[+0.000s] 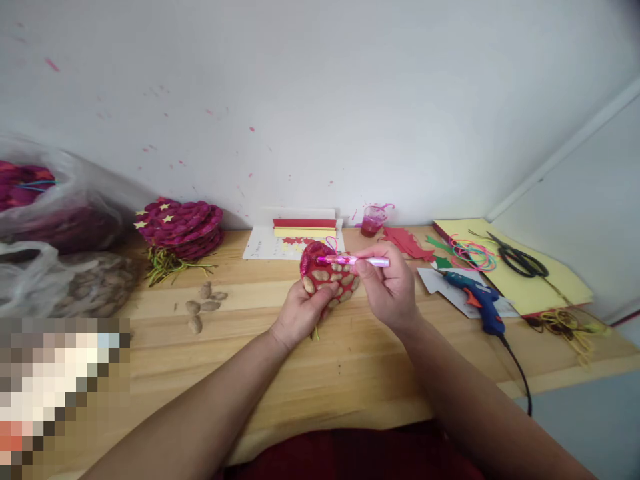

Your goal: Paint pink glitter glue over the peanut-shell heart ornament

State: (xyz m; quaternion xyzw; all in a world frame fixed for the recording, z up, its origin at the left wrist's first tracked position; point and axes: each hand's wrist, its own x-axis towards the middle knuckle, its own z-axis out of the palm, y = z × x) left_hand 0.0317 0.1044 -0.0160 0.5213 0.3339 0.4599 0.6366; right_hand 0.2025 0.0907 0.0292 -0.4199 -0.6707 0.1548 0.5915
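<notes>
Head view: we see the right hand (391,283) pinching a pink-stained brush (351,261) at the peanut-studded red disc (321,275), clamped in the left hand (303,310), presumably for steadiness; beyond the disc, rightward, stands the dye cup (371,225), apparently kept handy.

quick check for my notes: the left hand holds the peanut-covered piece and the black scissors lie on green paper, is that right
One thing is off: the black scissors lie on yellow paper, as the head view shows. The left hand does hold the peanut-covered piece.
</notes>
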